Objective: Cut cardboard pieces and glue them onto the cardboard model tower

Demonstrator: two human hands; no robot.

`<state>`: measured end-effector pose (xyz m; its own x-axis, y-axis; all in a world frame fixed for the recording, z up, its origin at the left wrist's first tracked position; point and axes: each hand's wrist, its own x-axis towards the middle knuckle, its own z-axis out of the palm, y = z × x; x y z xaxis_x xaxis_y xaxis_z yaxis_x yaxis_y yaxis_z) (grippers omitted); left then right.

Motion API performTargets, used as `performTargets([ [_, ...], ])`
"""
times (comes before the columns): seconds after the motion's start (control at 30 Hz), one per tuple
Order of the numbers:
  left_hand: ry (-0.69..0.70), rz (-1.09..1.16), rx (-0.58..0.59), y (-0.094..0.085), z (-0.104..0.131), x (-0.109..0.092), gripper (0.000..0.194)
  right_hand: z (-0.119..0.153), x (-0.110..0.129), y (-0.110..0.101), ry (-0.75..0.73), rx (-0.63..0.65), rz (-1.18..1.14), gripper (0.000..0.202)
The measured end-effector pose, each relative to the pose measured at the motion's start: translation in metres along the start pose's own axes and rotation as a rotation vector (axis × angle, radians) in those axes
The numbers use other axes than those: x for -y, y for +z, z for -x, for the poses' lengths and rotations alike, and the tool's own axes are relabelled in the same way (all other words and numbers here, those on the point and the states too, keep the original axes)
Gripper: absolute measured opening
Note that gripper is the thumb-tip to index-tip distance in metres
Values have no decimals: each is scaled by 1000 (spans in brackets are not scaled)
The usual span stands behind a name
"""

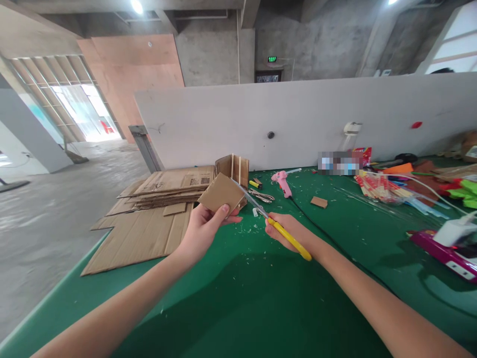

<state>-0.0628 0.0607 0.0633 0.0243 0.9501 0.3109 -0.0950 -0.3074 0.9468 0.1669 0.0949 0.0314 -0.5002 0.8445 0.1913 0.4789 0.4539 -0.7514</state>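
Between the thumb and fingers of my left hand (208, 219) is a small, roughly square piece of cardboard (220, 193), held tilted above the table. My right hand (288, 229) grips yellow-handled scissors (288, 237). Their metal blades point up and left and meet the right edge of the cardboard piece; whether they cut into it I cannot tell. Behind the piece stands a folded cardboard form (243, 171) with thin wooden sticks, partly hidden. A pink glue gun (282, 183) lies beyond my right hand, its dark cable running right.
Stacked cardboard sheets (149, 223) cover the table's left side. A small cardboard scrap (319, 202) lies right of the glue gun. Farther right are wrapped sticks (383, 189) and a purple power strip (443, 253). A white partition (298, 119) borders the green table (238, 308).
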Motion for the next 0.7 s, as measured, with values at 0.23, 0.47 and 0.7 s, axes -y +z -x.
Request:
performTargets([
  [0.23,3,11,22,-1,-1,2,35,3,0,0,24,-75,145,42],
  [0.47,1,28,15,-3,-2,2,36,3,-2,4,28,-38,107,40],
  [0.7,-1,16,69,-8,-4,6,32,4,1,4,-70,14,178,40],
])
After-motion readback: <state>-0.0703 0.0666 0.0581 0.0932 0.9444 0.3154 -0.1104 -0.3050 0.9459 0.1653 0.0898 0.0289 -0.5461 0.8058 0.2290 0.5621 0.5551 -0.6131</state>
